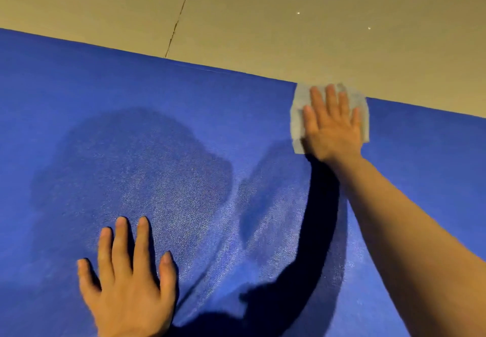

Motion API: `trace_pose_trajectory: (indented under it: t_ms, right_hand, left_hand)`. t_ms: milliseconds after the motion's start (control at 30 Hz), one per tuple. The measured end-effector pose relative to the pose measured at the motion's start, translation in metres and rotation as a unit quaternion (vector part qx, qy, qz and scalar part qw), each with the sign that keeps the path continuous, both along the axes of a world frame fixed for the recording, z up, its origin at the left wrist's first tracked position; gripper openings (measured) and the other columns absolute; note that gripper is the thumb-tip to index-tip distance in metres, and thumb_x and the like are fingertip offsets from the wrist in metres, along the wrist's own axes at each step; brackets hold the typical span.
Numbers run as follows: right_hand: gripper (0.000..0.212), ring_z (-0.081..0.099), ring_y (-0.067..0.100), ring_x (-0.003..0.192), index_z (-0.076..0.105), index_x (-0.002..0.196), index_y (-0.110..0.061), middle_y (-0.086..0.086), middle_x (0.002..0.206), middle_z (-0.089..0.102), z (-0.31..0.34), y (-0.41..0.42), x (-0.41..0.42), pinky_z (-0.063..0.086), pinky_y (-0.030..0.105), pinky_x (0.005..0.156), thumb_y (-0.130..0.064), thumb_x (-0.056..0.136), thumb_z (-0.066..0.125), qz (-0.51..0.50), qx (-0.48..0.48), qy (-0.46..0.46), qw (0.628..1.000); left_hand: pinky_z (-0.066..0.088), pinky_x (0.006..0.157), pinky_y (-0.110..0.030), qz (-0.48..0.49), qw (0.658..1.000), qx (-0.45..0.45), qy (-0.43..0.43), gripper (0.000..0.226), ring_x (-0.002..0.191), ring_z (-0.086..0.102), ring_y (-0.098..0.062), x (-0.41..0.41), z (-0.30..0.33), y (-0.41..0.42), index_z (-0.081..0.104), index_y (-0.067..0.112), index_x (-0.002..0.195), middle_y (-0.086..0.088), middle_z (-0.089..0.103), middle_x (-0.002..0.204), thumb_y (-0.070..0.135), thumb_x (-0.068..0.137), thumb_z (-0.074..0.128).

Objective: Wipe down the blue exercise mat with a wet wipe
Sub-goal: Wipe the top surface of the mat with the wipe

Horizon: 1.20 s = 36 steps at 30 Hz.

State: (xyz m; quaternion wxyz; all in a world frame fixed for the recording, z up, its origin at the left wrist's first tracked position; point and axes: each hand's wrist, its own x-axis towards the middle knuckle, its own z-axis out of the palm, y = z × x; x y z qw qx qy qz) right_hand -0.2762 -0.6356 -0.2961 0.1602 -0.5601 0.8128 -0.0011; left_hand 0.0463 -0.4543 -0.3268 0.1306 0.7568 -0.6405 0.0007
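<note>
Blue exercise mat point(131, 126) on beige tiled floor point(263, 7) — shadowed, damp-sheened

Floor point(289, 7): large beige tiles, smooth and faintly glossy, filling the upper part of the view. A dark grout line point(178, 18) is running diagonally from the top edge down toward the lower left; a second, fainter joint is crossing the top right corner. Small bright specks point(298, 13) are glinting on the tile surface. Warm yellowish light is falling from behind the viewer and casting hard-edged dark shadows forward.
</note>
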Motion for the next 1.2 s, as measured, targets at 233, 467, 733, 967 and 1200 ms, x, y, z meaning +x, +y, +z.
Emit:
trace_pose_trajectory:
  t_ms: [233, 467, 733, 967, 1200]
  right_hand:
    - [0.063, -0.016, 0.034, 0.148, -0.006, 0.157, -0.025, 0.005, 0.163, -0.015, -0.001, -0.019, 0.069, -0.010, 0.055, 0.118, -0.050, 0.104, 0.018, -0.133, 0.015, -0.001, 0.991]
    - [0.056, -0.013, 0.021, 0.150, 0.010, 0.157, -0.030, -0.007, 0.165, -0.004, -0.005, -0.033, 0.221, -0.018, 0.045, 0.117, -0.047, 0.105, 0.020, 0.277, -0.029, -0.101, 0.955]
    - [0.077, 0.000, 0.021, 0.151, 0.014, 0.157, -0.029, 0.006, 0.165, 0.005, -0.003, 0.005, -0.013, -0.002, 0.044, 0.121, -0.071, 0.093, 0.030, -0.066, -0.050, 0.008, 0.997]
    - [0.030, 0.045, 0.034, 0.118, 0.052, 0.117, -0.011, 0.018, 0.113, 0.055, -0.002, -0.001, 0.015, 0.023, 0.047, 0.110, -0.026, 0.105, 0.028, -0.173, -0.144, -0.052, 0.973]
    - [0.055, 0.029, 0.033, 0.144, 0.038, 0.149, -0.008, 0.013, 0.155, 0.036, -0.016, 0.028, 0.184, 0.017, 0.037, 0.118, -0.018, 0.095, 0.048, 0.068, -0.242, -0.144, 0.957]
  left_hand:
    - [0.018, 0.112, -0.061, -0.002, 1.000, -0.010, -0.009, 0.063, 0.139, 0.037, -0.033, -0.001, 0.000, 0.000, 0.050, 0.014, 0.142, -0.016, 0.043, 0.151, 0.042, 0.086, 0.038]
    - [0.022, 0.111, -0.061, -0.019, 0.998, -0.035, -0.052, 0.060, 0.138, 0.038, -0.033, 0.003, -0.007, 0.000, 0.046, 0.015, 0.143, -0.016, 0.043, 0.151, 0.042, 0.092, 0.034]
    - [0.018, 0.112, -0.061, -0.017, 0.999, -0.019, -0.024, 0.063, 0.139, 0.036, -0.034, 0.001, -0.004, 0.001, 0.051, 0.012, 0.142, -0.017, 0.042, 0.151, 0.042, 0.088, 0.037]
    - [0.015, 0.113, -0.060, -0.006, 1.000, 0.012, 0.004, 0.064, 0.141, 0.035, -0.036, 0.000, 0.002, -0.001, 0.052, 0.011, 0.141, -0.018, 0.041, 0.152, 0.042, 0.086, 0.038]
    - [0.014, 0.113, -0.061, -0.004, 1.000, 0.023, 0.008, 0.065, 0.143, 0.031, -0.035, 0.001, 0.002, 0.001, 0.049, 0.012, 0.143, -0.018, 0.039, 0.153, 0.042, 0.087, 0.037]
